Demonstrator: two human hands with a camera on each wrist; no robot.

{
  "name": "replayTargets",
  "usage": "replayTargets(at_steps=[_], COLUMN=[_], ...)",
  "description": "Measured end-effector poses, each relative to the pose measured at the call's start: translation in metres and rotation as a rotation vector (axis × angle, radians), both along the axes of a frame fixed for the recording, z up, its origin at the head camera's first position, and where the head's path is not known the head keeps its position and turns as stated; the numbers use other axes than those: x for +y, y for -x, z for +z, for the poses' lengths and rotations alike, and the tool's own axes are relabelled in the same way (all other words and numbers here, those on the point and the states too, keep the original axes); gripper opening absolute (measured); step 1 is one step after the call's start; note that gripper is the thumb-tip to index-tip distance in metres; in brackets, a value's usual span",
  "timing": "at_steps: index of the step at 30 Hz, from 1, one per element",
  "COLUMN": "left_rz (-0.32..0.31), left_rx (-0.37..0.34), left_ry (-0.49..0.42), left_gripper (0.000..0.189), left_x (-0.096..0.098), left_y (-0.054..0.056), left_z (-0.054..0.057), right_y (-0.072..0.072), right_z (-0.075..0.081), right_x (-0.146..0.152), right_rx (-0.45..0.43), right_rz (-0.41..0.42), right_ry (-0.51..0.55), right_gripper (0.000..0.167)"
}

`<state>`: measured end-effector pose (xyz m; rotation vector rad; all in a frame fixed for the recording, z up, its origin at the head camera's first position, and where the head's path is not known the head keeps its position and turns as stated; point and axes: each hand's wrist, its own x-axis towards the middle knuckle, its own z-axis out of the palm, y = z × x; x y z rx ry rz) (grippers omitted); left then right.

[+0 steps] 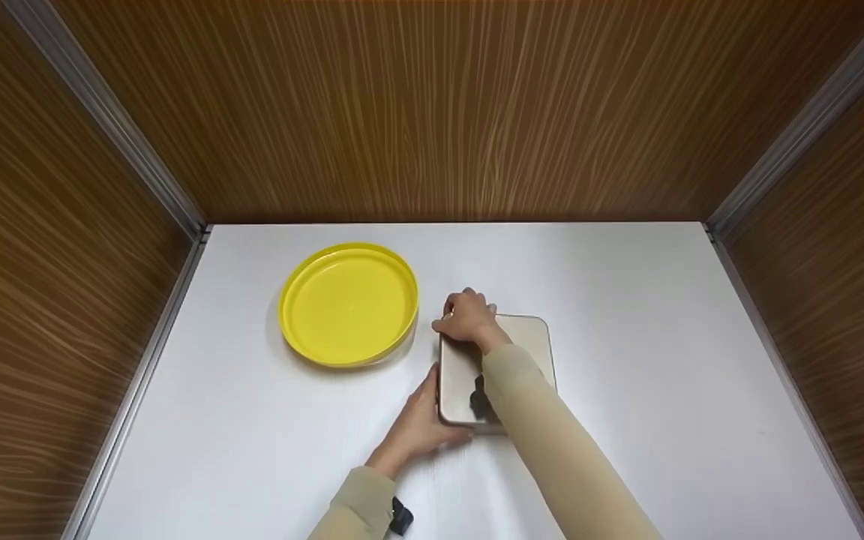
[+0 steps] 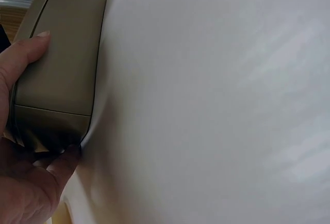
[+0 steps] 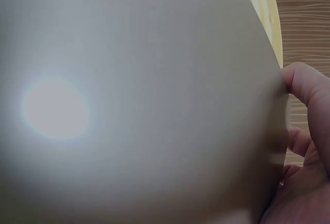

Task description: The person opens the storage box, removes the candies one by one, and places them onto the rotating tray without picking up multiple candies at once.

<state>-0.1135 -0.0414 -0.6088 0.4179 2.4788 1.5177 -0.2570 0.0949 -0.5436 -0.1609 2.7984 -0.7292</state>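
A flat beige box (image 1: pixel 526 337) with rounded corners lies on the white table, in the middle of the head view. Its near left corner is held by my left hand (image 1: pixel 421 424), thumb along the near side and fingers at the left side. In the left wrist view a thin seam runs along the wall of the box (image 2: pixel 69 64), and the thumb presses on it. My right hand (image 1: pixel 469 315) reaches over the top and grips the far left corner. The right wrist view shows the smooth top of the box (image 3: pixel 170 80), with thumb and fingers at its edge.
Left of the box stands a round yellow dish-like piece (image 1: pixel 349 307) with a raised rim; a pale, see-through edge shows beneath it. Wood-grain panels (image 1: pixel 447 112) wall the white table (image 1: pixel 664 360) at the back and both sides.
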Motion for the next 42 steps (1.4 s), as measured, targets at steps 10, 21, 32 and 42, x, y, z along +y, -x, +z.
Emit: replayTargets(at_steps=[10, 21, 32, 42], left_rz=[-0.003, -0.009, 0.005, 0.114], left_rx=[0.005, 0.026, -0.056, 0.007], left_ry=[-0.003, -0.021, -0.023, -0.081], left_gripper=[0.126, 0.125, 0.122, 0.075], left_x=[0.0, -0.005, -0.011, -0.01], left_y=[-0.001, 0.0, 0.002, 0.005], left_z=[0.001, 0.003, 0.013, 0.029], right_y=[0.001, 0.003, 0.002, 0.001], right_z=[0.005, 0.008, 0.006, 0.005], right_x=[0.002, 0.003, 0.002, 0.003], right_rx=[-0.02, -0.038, -0.011, -0.032], right_rz=[-0.016, -0.02, -0.007, -0.015], right_ry=[0.05, 0.037, 0.041, 0.069], right_gripper=[0.024, 0.024, 0.031, 0.037])
